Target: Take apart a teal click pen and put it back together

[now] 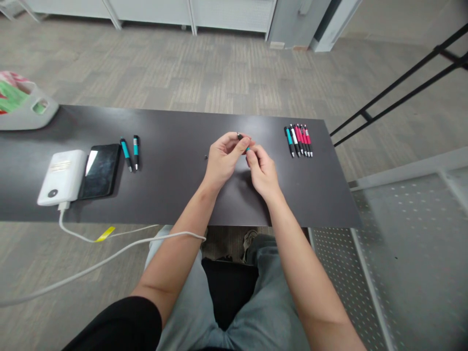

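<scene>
Above the table, my left hand (224,160) and my right hand (263,173) meet with fingers pinched round a black and teal pen (240,137). One dark end sticks out by my left thumb, and a bit of teal shows between the two thumbs; fingers hide the rest. To the left of my left hand, a tiny dark piece (205,157) lies on the table, too small to name. Further left lie a teal pen (126,154) and another teal pen (136,152). On the right, a row of several pens (299,141) in teal, white and pink lies side by side.
The dark table (171,190) carries a white power bank (63,176) beside a black phone (100,170). A white cable (131,246) runs from the power bank past my left forearm. At far left stands a white basket (34,117). A black metal rail (387,92) rises at right.
</scene>
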### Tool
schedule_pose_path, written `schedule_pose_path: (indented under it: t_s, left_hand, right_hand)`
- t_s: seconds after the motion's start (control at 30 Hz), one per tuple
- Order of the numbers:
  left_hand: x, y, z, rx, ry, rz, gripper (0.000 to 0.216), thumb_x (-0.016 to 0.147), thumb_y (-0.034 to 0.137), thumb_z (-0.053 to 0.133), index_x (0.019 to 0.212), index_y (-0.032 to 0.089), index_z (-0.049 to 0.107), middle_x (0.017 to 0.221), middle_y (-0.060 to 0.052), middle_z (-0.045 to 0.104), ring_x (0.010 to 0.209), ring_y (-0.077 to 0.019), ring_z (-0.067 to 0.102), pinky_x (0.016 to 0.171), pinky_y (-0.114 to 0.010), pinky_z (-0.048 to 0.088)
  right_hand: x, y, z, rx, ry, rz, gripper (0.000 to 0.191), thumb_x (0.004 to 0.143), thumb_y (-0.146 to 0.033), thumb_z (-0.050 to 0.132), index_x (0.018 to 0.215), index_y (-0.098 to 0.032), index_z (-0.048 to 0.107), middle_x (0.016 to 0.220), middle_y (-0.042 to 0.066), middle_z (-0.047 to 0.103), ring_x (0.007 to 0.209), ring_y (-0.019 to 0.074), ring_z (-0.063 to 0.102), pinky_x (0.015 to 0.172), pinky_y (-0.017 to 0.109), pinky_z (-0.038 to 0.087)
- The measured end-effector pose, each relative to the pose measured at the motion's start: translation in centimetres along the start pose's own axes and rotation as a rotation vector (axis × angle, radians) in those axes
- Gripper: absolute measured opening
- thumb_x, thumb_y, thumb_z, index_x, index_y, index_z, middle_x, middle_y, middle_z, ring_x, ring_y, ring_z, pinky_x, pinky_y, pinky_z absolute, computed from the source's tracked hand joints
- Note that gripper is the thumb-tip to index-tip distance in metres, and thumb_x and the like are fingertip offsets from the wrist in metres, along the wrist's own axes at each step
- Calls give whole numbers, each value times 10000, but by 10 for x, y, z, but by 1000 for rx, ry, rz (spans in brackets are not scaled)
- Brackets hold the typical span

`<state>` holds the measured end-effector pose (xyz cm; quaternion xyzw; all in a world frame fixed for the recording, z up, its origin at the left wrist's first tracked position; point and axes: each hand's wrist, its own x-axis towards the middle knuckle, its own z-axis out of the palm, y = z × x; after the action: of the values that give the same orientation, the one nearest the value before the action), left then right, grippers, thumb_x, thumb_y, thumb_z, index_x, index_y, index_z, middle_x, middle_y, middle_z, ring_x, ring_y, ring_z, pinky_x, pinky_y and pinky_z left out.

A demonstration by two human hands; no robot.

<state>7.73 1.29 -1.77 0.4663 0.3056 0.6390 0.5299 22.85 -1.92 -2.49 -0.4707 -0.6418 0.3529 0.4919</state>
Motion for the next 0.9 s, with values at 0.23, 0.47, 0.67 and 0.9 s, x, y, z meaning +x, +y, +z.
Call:
schedule_pose_path:
  t_s: [0.23, 0.47, 0.67, 0.9]
  left_hand:
    - [-1, 2, -2, -2, 6, -9, 508, 874, 690, 1139, 972, 253, 898, 1036, -57, 908, 962, -215, 870, 928, -370, 737]
    - [4, 9, -5, 96, 83, -76, 383, 958, 495, 1135, 883, 238, 862, 910, -22, 839, 832, -155, 783, 850, -291, 672]
    - [4, 10, -7, 93, 75, -87, 439, 927, 520, 1154, 857, 238, 824, 921, -22, 842, 837, -162, 785, 851, -298, 680]
    - [4, 8, -7, 92, 80, -95, 482, 892, 539, 1173, 871, 234, 800, 891, 0, 810, 801, -144, 753, 771, -269, 639]
  right_hand:
    - [-1, 9, 4, 81, 89, -68, 442, 1123, -742, 810, 1240, -355, 632, 993, 28, 708, 840, 281, 675, 844, 465, 628]
    - [2, 11, -1, 1, -24, -18, 491, 1173, -818, 668, 1181, -333, 741, 1040, 75, 732, 942, 316, 703, 933, 506, 634]
    - [2, 13, 2, 46, -12, 38, 558, 1144, -886, 678, 1180, -333, 748, 874, 24, 637, 848, 295, 646, 900, 495, 637]
    - [3, 7, 2, 80, 17, 50, 580, 1039, -887, 836, 1196, -339, 727, 997, 44, 707, 912, 301, 660, 938, 501, 637]
